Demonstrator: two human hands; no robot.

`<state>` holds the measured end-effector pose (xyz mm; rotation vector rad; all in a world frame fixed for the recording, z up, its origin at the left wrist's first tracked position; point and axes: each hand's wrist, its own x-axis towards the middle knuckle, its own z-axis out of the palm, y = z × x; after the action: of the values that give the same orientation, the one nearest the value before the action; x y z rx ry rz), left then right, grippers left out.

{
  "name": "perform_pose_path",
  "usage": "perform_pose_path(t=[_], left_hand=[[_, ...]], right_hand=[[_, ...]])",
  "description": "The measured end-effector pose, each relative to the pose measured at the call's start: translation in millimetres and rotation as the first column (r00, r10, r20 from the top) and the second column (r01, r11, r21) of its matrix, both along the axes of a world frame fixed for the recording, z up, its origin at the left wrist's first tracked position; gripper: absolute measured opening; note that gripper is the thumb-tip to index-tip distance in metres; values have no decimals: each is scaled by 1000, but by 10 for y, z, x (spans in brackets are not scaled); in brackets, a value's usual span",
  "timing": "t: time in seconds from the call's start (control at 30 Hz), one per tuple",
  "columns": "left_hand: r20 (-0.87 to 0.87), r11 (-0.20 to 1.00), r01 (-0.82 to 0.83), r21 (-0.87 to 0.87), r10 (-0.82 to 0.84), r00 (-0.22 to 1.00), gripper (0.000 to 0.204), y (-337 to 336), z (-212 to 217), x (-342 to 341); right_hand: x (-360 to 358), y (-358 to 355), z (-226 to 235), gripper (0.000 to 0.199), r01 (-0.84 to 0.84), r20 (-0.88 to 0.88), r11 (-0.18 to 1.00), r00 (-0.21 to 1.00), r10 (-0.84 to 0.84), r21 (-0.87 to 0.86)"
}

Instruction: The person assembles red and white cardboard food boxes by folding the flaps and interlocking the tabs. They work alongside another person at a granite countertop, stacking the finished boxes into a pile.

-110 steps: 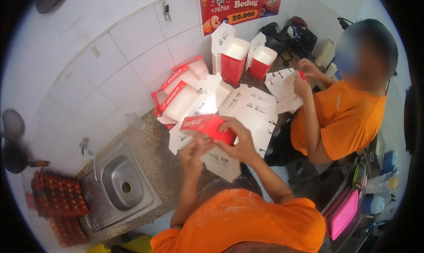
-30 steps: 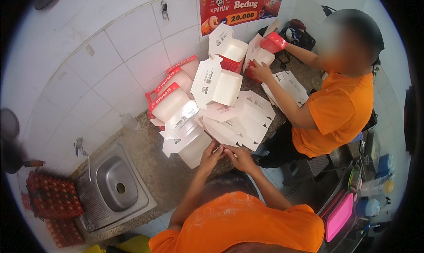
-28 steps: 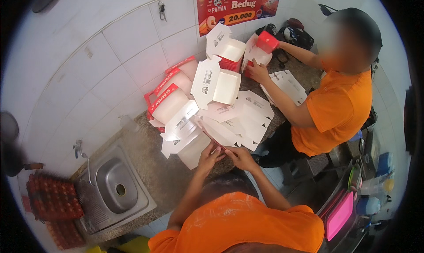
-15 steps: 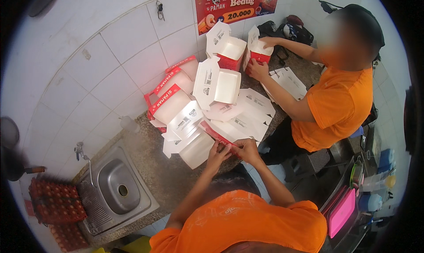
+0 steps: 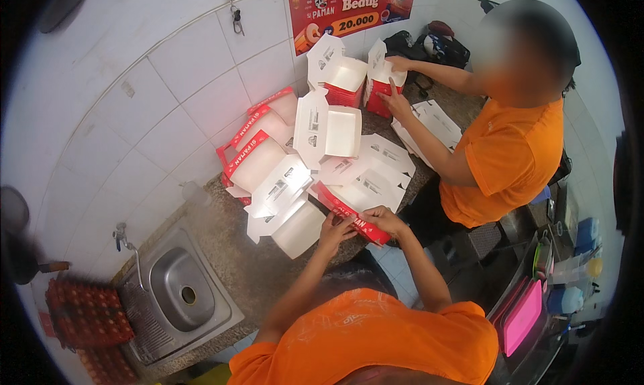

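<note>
Both of my hands hold a red-and-white food carton (image 5: 335, 198) at the near edge of the counter. Its red printed side panel now faces up. My left hand (image 5: 337, 233) has its fingers closed on the panel's lower edge, and my right hand (image 5: 386, 220) pinches it nearer its right end. Just left of my left hand lies a white open carton (image 5: 300, 232), its lid raised. Beyond my hands, flat white carton blanks (image 5: 381, 170) overlap on the counter. An open carton (image 5: 343, 133) and several red-edged ones (image 5: 253, 157) stand farther back.
At right, a co-worker in an orange shirt (image 5: 513, 167) handles a red-and-white carton (image 5: 384, 89) beside a carton stack (image 5: 345, 95). More flat blanks (image 5: 436, 120) lie near that person. A steel sink (image 5: 231, 311) with a tap (image 5: 121, 234) is at left; a pink tray (image 5: 522, 318) is at lower right.
The carton in my hands has turned so its red panel shows more broadly, and my right hand has shifted slightly right. The co-worker's near hand has moved up along the other carton.
</note>
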<state>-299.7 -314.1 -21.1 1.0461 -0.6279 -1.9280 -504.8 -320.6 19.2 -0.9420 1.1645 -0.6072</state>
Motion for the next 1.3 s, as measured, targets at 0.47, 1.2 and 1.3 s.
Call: perform_pose_path(t=[0.47,1.2,1.3], left_hand=[[317,890,415,186,-455,832,78,-76,143,-119],[-56,921,-344,-181,339,939,71,774,1052,1506],[261,879,-344,-330,435,862,95,488,1251,1376]], right_hand=[[-47,43,1571,14,-183,-403,394,691,-600,-901],[451,201,744,53,330,152,885,943,-296,-329],[534,147,869,43,318,37,849,942,-334,-421]])
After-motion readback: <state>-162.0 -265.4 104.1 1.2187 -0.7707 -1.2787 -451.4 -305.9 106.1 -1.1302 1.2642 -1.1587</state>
